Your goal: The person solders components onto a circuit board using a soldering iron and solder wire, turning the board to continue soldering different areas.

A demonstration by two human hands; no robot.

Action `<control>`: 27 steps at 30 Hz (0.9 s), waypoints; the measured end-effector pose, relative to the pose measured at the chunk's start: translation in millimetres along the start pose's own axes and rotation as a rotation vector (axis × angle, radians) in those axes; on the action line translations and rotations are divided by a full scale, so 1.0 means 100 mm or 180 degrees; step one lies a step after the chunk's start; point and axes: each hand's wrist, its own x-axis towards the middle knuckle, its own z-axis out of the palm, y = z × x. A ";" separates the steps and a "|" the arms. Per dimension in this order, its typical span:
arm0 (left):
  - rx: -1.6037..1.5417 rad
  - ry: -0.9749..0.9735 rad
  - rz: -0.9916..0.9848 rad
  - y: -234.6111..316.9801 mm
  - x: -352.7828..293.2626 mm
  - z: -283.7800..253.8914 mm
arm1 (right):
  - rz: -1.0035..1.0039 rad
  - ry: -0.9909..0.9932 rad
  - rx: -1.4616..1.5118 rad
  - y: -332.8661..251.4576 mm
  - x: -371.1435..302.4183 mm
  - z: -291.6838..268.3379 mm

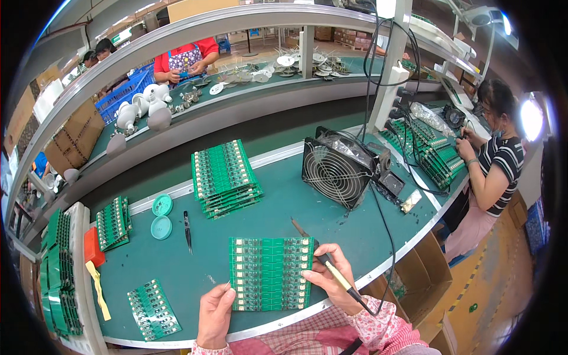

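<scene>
A green circuit board panel point(271, 275) with rows of small components is held up before me, above the near edge of the green bench. My left hand point(214, 313) pinches its lower left edge; something thin shows at the fingertips, too small to name. At the panel's right edge, my right hand point(334, 275) grips a soldering iron point(338, 276) and also rests its thumb on the board. The iron's tip points up and left, beyond the panel's top right corner, and its cable runs off from the handle. On the bench to the left lies a smaller circuit board point(152, 310).
Beyond the panel stand a stack of circuit boards point(222, 174) and a black fan point(334, 171). Tweezers point(187, 232), a round teal container point(161, 227), a red box point(93, 247) and more boards point(112, 223) lie left. A co-worker point(497, 154) sits at the right.
</scene>
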 end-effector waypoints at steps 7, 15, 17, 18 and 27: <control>0.0201 0.0055 0.0012 -0.03 0.01 -0.02 | -0.0077 0.0090 -0.0047 -0.02 -0.02 0.03; 0.0549 0.0073 -0.0035 -0.08 0.01 -0.04 | -0.0332 0.0191 -0.0248 0.03 -0.04 0.00; 0.0629 0.0067 -0.0053 -0.08 0.01 -0.03 | -0.0347 0.0373 -0.0386 0.04 -0.05 0.01; 0.0618 0.0098 -0.0055 -0.07 0.00 -0.02 | -0.0349 0.0378 -0.0383 0.04 -0.05 0.01; 0.0533 0.0234 0.0038 -0.01 0.01 0.10 | -0.0212 0.0487 -0.0311 0.01 -0.09 0.02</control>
